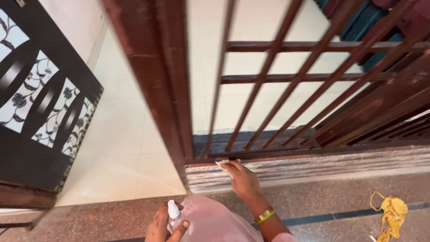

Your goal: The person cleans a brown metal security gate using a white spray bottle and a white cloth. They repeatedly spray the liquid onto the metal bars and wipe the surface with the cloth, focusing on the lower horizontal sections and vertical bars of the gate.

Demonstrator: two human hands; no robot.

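Our right hand (242, 179) pressed a small pale cloth (222, 165) against the gate's bottom rail (313, 151), fingers closed over it, the rail's long axis running sideways past our hand. Our left hand (160, 226) gripped a clear spray bottle (174, 217), upright, white nozzle topmost. A yellow rag (392, 215) lay on the floor (336, 197), well right of our hand.
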